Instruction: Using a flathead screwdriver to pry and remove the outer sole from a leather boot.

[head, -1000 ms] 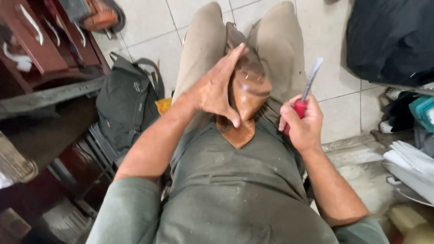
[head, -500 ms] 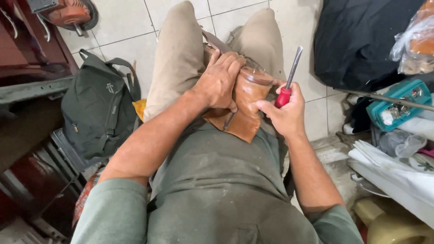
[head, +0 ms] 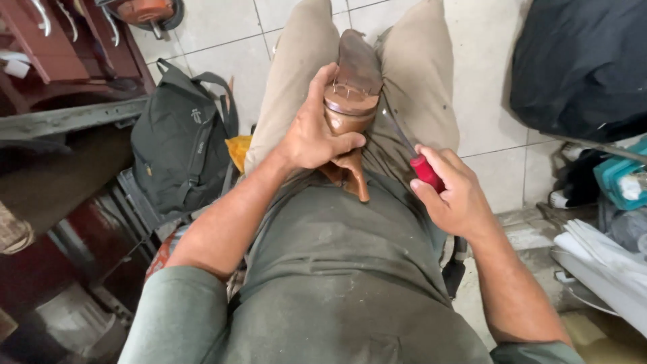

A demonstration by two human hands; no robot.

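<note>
- Head view, looking down over a dusty grey-green shirt and beige trousers; seated, legs stretched out over a pale tiled floor.
- Brown leather shoe lying sole-up in the lap, between the thighs, toe pointing away; heel end nearest the body, with a row of small nails standing up from the worn heel area.
- Left hand wrapped around the heel end of the shoe; fingers curled tight around it, thumb pressed across the near side; firm hold.
- Right hand just right of the shoe, closed in a fist around a red-handled screwdriver; thin metal shaft slanting up and left toward the heel; tip hidden at the shoe's edge, contact not clear.
- Dark green canvas backpack leaning on the floor to the left, beside the left thigh; orange cloth tucked between backpack and leg.
- Dark red wooden shelving at upper left; black bag at upper right; teal plastic case and white folded sheets at right edge.
</note>
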